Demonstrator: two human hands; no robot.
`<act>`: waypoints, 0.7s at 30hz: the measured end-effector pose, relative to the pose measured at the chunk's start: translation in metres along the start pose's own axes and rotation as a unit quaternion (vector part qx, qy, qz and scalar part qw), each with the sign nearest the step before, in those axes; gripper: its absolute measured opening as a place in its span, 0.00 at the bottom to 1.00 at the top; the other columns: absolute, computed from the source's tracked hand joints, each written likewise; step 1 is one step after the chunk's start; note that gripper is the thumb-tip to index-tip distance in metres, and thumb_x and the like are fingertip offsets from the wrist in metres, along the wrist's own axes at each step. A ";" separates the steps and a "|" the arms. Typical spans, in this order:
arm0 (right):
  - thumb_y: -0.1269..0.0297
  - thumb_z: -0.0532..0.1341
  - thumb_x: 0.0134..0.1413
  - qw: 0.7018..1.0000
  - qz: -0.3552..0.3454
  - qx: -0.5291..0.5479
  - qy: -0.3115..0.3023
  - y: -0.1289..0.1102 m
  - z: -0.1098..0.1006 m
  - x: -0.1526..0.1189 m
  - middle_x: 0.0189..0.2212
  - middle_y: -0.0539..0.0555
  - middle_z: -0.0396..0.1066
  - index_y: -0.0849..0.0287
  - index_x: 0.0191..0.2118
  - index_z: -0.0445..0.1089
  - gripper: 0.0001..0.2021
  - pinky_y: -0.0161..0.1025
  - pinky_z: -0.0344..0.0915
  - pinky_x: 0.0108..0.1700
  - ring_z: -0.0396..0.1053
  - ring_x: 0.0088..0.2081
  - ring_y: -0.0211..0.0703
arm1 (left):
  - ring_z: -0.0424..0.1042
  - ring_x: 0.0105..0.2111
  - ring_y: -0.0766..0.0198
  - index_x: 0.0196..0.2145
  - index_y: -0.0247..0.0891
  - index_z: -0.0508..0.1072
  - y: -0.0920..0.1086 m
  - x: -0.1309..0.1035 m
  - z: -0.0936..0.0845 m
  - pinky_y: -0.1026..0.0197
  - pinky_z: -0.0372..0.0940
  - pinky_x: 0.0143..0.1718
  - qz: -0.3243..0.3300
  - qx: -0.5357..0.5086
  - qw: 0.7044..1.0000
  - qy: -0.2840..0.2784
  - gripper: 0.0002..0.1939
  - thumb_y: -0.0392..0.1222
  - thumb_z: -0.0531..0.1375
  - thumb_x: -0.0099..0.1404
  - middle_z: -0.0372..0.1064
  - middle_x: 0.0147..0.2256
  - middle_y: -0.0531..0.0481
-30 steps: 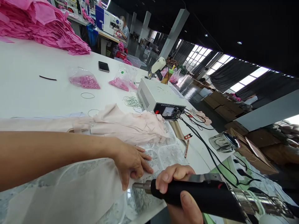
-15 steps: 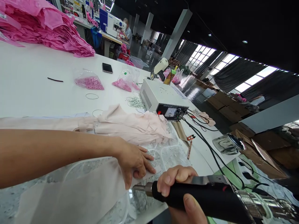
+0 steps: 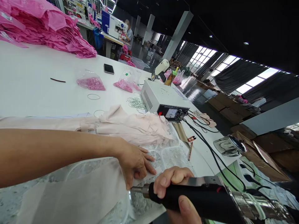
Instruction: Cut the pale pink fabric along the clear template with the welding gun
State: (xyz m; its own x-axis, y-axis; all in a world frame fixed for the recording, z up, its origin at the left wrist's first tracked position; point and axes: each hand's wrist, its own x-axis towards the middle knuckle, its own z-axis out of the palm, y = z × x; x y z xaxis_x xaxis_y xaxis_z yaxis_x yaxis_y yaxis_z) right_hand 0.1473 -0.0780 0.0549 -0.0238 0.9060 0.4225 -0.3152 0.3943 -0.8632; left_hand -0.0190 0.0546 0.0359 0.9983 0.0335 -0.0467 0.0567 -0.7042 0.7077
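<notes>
While the left hand [image 3: 135, 161] has stayed flat on the pale cloth [image 3: 77, 193] near the surface's edge, the right hand [image 3: 175, 193], its grip closed around the black tool [image 3: 198, 197], has eased the metal tip [image 3: 137, 189] closer to the pinned hem.

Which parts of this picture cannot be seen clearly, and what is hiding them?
- Head view: the tool tip is hidden behind the left hand.
- The tool's rear end is cut off by the right edge.
- The cloth under the left hand is covered by that hand.
- The meter on the white box is too small to read.
- The right hand palm is hidden by the tool.
</notes>
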 end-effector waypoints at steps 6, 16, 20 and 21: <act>0.56 0.60 0.60 1.000 0.006 0.002 -0.021 -0.001 0.003 0.001 0.31 0.50 0.66 0.52 0.41 0.66 0.08 0.41 0.69 0.31 0.66 0.27 0.39 | 0.51 0.68 0.45 0.17 0.39 0.68 0.001 0.000 0.002 0.46 0.37 0.69 0.003 0.012 1.000 0.008 0.20 0.33 0.77 0.45 0.65 0.62 0.65; 0.56 0.61 0.56 0.998 -0.023 0.027 0.053 -0.019 -0.024 0.003 0.30 0.52 0.68 0.55 0.40 0.71 0.10 0.39 0.68 0.27 0.67 0.24 0.38 | 0.56 0.66 0.45 0.22 0.42 0.75 0.011 -0.001 -0.003 0.44 0.48 0.67 -0.014 0.030 0.999 0.037 0.15 0.34 0.79 0.44 0.70 0.59 0.59; 0.58 0.62 0.54 0.993 -0.059 0.017 0.102 -0.022 -0.045 0.000 0.27 0.51 0.67 0.56 0.38 0.71 0.09 0.38 0.68 0.25 0.65 0.22 0.37 | 0.63 0.63 0.54 0.38 0.45 0.81 0.028 -0.008 -0.011 0.56 0.62 0.61 -0.053 0.041 0.994 0.088 0.11 0.33 0.72 0.58 0.72 0.57 0.53; 0.58 0.62 0.53 0.991 -0.062 0.017 0.119 -0.021 -0.049 0.000 0.27 0.50 0.67 0.57 0.37 0.71 0.09 0.38 0.68 0.25 0.65 0.22 0.37 | 0.66 0.62 0.55 0.41 0.44 0.81 0.034 -0.010 -0.009 0.59 0.65 0.59 -0.072 0.048 0.990 0.112 0.11 0.33 0.70 0.62 0.73 0.57 0.51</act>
State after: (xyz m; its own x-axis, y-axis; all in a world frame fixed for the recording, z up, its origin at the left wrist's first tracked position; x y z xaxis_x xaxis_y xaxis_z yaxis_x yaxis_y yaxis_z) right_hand 0.2009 -0.0787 0.0597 0.2413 0.8628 0.4442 -0.3330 0.5035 -0.7972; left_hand -0.0269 0.0371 0.0666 0.9576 0.2871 0.0222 0.2086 -0.7445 0.6342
